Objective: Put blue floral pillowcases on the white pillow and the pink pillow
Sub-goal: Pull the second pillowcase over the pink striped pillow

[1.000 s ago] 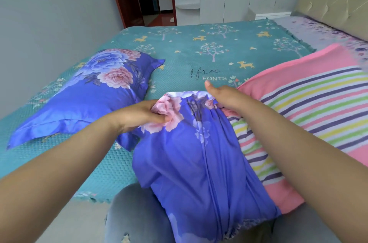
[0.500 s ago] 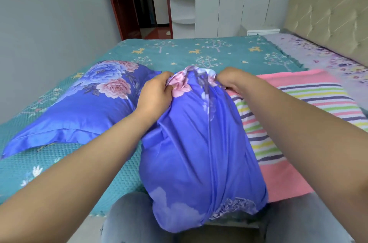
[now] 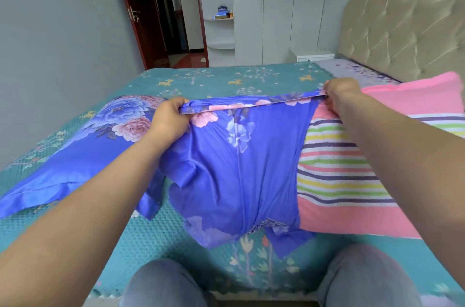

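A blue floral pillowcase (image 3: 234, 168) hangs in the air above the bed, stretched taut along its top edge. My left hand (image 3: 169, 118) grips its left top corner. My right hand (image 3: 338, 92) pinches the right top corner. Behind and to the right of it lies the pink striped pillow (image 3: 352, 168), bare, partly covered by the hanging cloth. On the left of the bed rests a pillow in a blue floral pillowcase (image 3: 83, 155).
The bed has a teal quilt (image 3: 226, 80) with tree and deer prints. A padded beige headboard (image 3: 407, 37) stands at the right. White wardrobes (image 3: 276, 9), shelves and an open dark red door (image 3: 141, 17) lie beyond. My knees in grey trousers (image 3: 163, 284) are at the bed's near edge.
My hands have moved apart and up, spreading the bunched pillowcase wide and lifting it off my lap. The camera has tilted upward.
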A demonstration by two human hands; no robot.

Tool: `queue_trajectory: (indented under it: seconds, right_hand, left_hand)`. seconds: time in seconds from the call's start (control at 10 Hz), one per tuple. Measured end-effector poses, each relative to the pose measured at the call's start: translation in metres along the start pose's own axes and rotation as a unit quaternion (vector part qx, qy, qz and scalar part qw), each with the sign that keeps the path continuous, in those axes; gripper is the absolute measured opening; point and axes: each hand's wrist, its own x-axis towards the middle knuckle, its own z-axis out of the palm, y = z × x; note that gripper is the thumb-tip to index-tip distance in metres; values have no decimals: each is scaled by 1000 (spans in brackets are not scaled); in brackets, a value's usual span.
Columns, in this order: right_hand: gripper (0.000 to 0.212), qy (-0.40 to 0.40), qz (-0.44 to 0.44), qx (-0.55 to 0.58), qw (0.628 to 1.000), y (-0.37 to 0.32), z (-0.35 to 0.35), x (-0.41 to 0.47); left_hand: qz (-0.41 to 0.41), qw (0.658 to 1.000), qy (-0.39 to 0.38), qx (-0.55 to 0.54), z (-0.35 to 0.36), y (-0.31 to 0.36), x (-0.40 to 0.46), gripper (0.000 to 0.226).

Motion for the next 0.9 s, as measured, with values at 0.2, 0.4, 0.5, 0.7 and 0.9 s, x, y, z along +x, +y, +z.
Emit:
queue_trajectory:
  seconds: [0.2,0.4,0.5,0.7,0.9]
  right_hand:
    - [24,-8,-18,-22,1000,18,12,-14]
    - [33,6,-91,-177,980,17,37,-34]
    - [35,12,-134,-221,966,15,53,-36]
    - [32,74,-172,-322,928,19,25,-18]
    - [35,80,-159,-350,920,40,3,4]
  left_hand:
    - [-41,990,-44,-128,4,-9,-9,24]
    - [-98,965,13,-241,28,-6,-28,30]
    - [-96,970,56,-214,36,-13,-26,24]
    - [-157,938,26,-308,34,-27,-17,28]
    - [-156,939,-4,-307,37,-44,-9,20]
